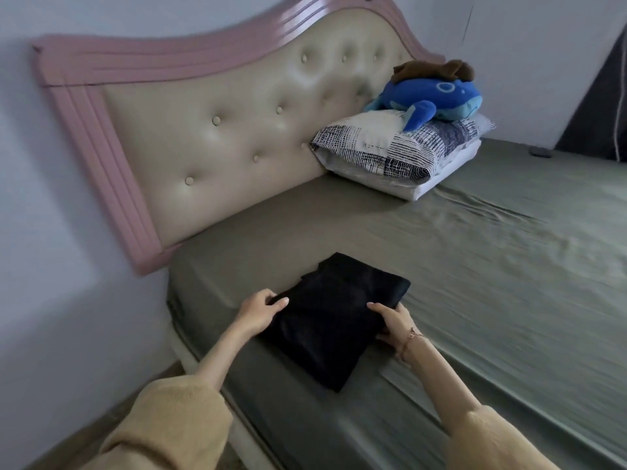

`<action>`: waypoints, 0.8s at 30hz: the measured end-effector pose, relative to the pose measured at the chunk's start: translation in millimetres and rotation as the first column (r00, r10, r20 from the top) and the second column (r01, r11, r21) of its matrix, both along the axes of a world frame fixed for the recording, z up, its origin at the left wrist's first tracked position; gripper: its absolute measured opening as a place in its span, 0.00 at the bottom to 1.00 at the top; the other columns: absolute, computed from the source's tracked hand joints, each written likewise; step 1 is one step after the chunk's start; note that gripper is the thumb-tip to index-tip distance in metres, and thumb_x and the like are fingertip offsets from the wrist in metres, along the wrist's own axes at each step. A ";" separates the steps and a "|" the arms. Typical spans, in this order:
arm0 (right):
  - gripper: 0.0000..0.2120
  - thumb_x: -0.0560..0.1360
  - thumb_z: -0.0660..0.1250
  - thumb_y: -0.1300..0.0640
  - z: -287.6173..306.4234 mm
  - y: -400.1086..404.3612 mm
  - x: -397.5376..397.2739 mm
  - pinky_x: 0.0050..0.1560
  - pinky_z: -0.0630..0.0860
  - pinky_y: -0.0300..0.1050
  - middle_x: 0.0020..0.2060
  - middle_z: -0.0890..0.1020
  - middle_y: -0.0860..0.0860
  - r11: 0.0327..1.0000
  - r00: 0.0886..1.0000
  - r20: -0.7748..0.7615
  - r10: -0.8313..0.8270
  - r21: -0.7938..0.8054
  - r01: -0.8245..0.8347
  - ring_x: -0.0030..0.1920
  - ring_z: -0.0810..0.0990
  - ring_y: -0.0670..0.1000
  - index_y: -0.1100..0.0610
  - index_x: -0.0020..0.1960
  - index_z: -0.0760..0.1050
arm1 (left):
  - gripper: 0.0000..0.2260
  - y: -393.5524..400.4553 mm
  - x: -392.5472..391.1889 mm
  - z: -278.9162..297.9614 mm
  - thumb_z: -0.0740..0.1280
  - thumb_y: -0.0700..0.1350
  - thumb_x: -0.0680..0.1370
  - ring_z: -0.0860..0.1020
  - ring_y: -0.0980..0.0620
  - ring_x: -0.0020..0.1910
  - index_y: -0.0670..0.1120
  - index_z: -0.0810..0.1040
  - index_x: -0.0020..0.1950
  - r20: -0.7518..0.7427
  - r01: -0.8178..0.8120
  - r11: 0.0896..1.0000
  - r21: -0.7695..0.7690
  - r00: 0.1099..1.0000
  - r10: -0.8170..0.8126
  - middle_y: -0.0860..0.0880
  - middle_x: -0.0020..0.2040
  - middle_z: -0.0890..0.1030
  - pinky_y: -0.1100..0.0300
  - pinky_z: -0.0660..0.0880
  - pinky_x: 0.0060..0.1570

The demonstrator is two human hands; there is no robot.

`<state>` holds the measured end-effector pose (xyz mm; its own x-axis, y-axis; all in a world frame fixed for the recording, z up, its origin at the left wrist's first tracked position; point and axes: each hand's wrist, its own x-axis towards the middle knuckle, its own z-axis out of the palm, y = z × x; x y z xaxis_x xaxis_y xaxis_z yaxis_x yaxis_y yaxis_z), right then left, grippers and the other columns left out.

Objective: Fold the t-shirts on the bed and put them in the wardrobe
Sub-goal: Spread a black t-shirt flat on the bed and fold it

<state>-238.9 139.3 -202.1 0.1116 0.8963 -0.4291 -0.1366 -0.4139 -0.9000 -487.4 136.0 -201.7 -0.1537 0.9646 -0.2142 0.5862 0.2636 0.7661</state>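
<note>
A black t-shirt [334, 317], folded into a compact rectangle, lies near the left edge of the bed [492, 266], which has an olive-green sheet. My left hand [259, 308] grips the folded shirt's left edge, thumb on top and fingers curled under. My right hand [393, 322] grips its right edge the same way, thumb on top of the cloth. The shirt rests on the sheet between both hands. No wardrobe is in view.
A tufted beige headboard [220, 130] with a pink frame stands behind the bed. Folded patterned bedding [397, 147] with a blue plush whale [434, 96] sits at the head. A small dark object [541, 151] lies on the far sheet. Floor runs along the left.
</note>
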 end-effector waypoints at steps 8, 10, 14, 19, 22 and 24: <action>0.26 0.76 0.63 0.56 14.2 -13.4 -6.5 0.62 0.66 0.53 0.68 0.65 0.59 0.973 0.531 0.827 -0.185 0.229 -0.017 0.68 0.64 0.58 0.61 0.70 0.59 | 0.19 -22.8 55.5 20.0 0.49 0.53 0.83 0.66 0.47 0.67 0.45 0.66 0.69 -0.723 0.013 0.981 0.193 0.678 0.133 0.45 0.68 0.69 0.47 0.63 0.64; 0.26 0.80 0.58 0.52 14.4 -12.7 -11.4 0.71 0.54 0.56 0.75 0.56 0.55 0.952 0.403 0.911 -0.086 0.194 -0.236 0.74 0.55 0.54 0.57 0.74 0.57 | 0.22 -27.2 72.8 18.9 0.47 0.54 0.83 0.57 0.48 0.74 0.46 0.59 0.75 -0.680 0.152 0.968 0.202 0.732 0.027 0.45 0.75 0.60 0.44 0.51 0.71; 0.26 0.83 0.47 0.48 4.9 -13.4 -18.0 0.72 0.39 0.60 0.77 0.44 0.48 0.829 0.265 0.937 0.226 -0.042 -0.557 0.76 0.41 0.46 0.52 0.77 0.45 | 0.31 -37.8 104.3 8.1 0.36 0.62 0.77 0.38 0.53 0.76 0.50 0.42 0.78 -0.558 0.406 0.913 0.026 0.764 -0.324 0.48 0.78 0.40 0.44 0.36 0.72; 0.28 0.82 0.45 0.44 0.3 -19.3 -0.1 0.72 0.38 0.62 0.76 0.40 0.48 0.834 0.197 0.942 0.273 -0.130 -0.536 0.75 0.38 0.46 0.53 0.77 0.41 | 0.30 -44.8 105.5 0.0 0.34 0.62 0.77 0.35 0.50 0.76 0.51 0.36 0.77 -0.603 0.338 0.940 -0.033 0.744 -0.289 0.46 0.77 0.36 0.42 0.35 0.71; 0.27 0.82 0.45 0.46 7.0 -26.0 14.1 0.71 0.39 0.63 0.76 0.40 0.49 0.838 0.218 0.929 0.299 -0.147 -0.525 0.76 0.38 0.46 0.53 0.77 0.42 | 0.27 -48.1 116.4 8.4 0.43 0.56 0.83 0.34 0.46 0.75 0.47 0.36 0.77 -0.595 0.296 0.952 -0.070 0.754 -0.279 0.42 0.77 0.36 0.41 0.36 0.71; 0.27 0.82 0.47 0.46 14.2 -32.2 27.8 0.72 0.40 0.63 0.77 0.42 0.49 0.853 0.260 0.920 0.292 -0.128 -0.506 0.76 0.40 0.47 0.53 0.77 0.44 | 0.27 -50.4 130.3 16.5 0.44 0.55 0.83 0.35 0.45 0.76 0.45 0.40 0.78 -0.586 0.302 0.952 -0.050 0.763 -0.273 0.40 0.77 0.38 0.41 0.38 0.71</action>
<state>-211.1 107.0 -187.9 -0.0717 0.9827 -0.1707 0.9141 -0.0038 -0.4056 -357.0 85.6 -185.2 0.0519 0.9899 -0.1316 0.9647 -0.0156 0.2629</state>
